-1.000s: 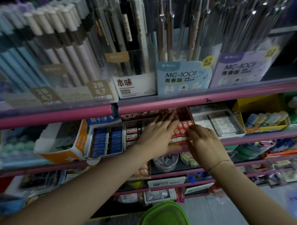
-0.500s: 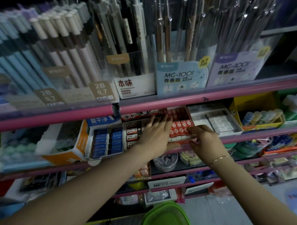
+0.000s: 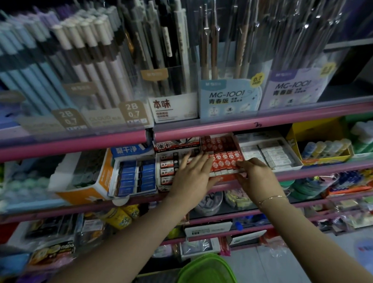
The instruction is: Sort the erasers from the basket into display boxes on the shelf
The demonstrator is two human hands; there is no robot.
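- Closest to the camera, bottom edge: the green basket (image 3: 207, 275), sitting low between the two forearms. Can't see what's left in it from this angle, only the rim and mesh side. Parking it right under the working spot makes sense, short reach each time.
- Both arms run up and forward from the bottom corners and meet at the middle shelf, forearms pretty much straight, wrists a bit raised.
- Left hand (image 3: 192, 176) lies flat with fingers straight and spread, palm down, over the seam between the black-and-white eraser box (image 3: 169, 168) and the red one. It isn't gripping anything, looks more like it's pressing or steadying the rows.
- Right hand (image 3: 258, 178) has a thin bracelet at the wrist; fingers are curled at the front right corner of the red eraser box (image 3: 221, 151), fingertips on the front row of erasers (image 3: 223, 164). Looks like it's pinching or nudging one into line, but I honestly can't tell if there's a loose eraser in that grip.
- My guess at the step: squaring up the red erasers so the row sits tight, one hand bracing while the other tucks.
- Neighbours on that shelf: blue eraser box (image 3: 137, 177) on the left, white eraser box (image 3: 270, 153) on the right, yellow box (image 3: 318, 142) further right.
- Above and furthest back: pink shelf rail (image 3: 224, 126), then racks of mechanical pencils (image 3: 231, 64).
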